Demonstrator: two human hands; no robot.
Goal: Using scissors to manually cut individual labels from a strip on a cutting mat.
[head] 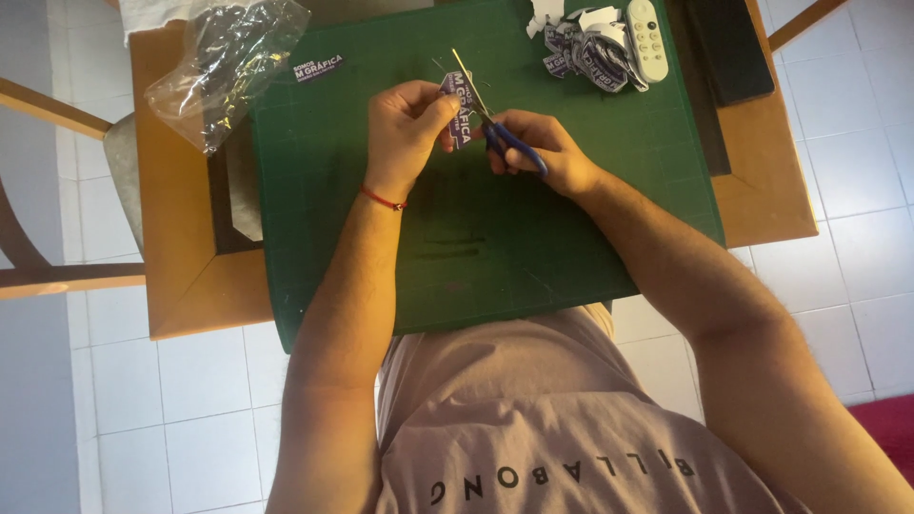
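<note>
Held over the near-middle of the green cutting mat point(571, 190), a purple sticker point(463, 107) is pinched in the left hand point(405, 128). Blue-handled scissors point(495, 124) are gripped by the right hand point(543, 152), blades angled far-left along the sticker's edge. Cut stickers point(586, 48) and a white remote point(646, 38) are piled far right; a clear bag point(228, 67) is seen far left.
</note>
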